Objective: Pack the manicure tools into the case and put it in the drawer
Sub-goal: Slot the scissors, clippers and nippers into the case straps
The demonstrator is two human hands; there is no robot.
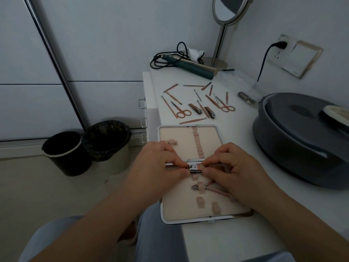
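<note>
One case (188,140) lies open; both hands' grips (160,163) (232,167) pinch one clipper (194,168).

No text, label, brand, number or sign can be read anywhere in this view. The open case (188,140), the loose tools at twelve o'clock from it, the dark round appliance (302,140) at three o'clock and the wall socket plate (294,55) at one o'clock all show plain, unmarked surfaces; any fine print is too small or blurred.
</note>
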